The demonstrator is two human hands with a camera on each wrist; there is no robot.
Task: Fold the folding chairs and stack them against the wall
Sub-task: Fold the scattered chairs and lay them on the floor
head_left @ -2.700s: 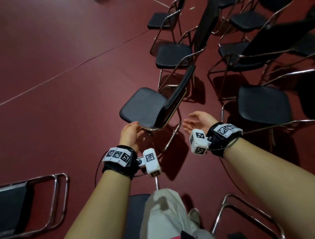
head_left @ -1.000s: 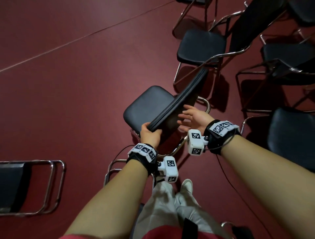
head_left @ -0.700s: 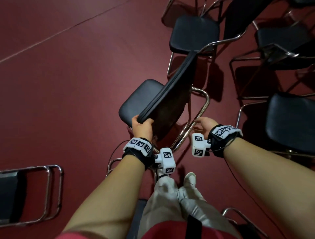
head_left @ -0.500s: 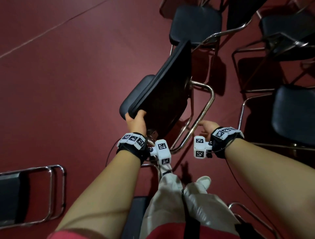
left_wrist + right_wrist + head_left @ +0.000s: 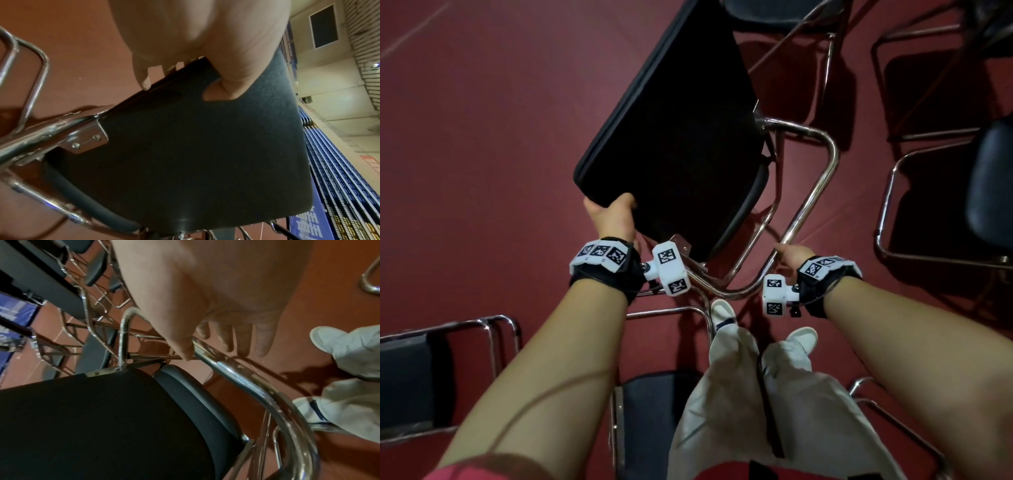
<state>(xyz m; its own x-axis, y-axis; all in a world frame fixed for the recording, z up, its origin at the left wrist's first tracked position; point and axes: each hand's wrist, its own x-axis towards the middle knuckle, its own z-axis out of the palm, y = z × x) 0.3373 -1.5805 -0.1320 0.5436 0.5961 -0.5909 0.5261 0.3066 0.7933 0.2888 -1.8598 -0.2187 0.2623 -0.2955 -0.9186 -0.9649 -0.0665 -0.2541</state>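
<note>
A folding chair with a black padded backrest (image 5: 678, 137) and chrome tube frame (image 5: 822, 178) stands tilted in front of me, its seat (image 5: 743, 205) swung close up under the backrest. My left hand (image 5: 616, 209) grips the backrest's near corner. In the left wrist view the thumb (image 5: 222, 91) presses the black pad (image 5: 205, 154) and the fingers curl behind its edge. My right hand (image 5: 784, 251) holds the chrome tube low on the right. The right wrist view shows the thumb (image 5: 185, 352) on one side of the tube (image 5: 246, 378) and the fingers behind it.
Folded chairs lie flat on the red floor: one at the left (image 5: 431, 370), one under my legs (image 5: 647, 411), a frame at lower right (image 5: 893, 421). Several open chairs stand at the right (image 5: 989, 185) and top. My white shoes (image 5: 722, 311) are just behind the chair's frame.
My left hand took the backrest corner and the chair tipped toward me, the seat closing against the backrest. My right hand left the backrest and took hold of the chrome frame.
</note>
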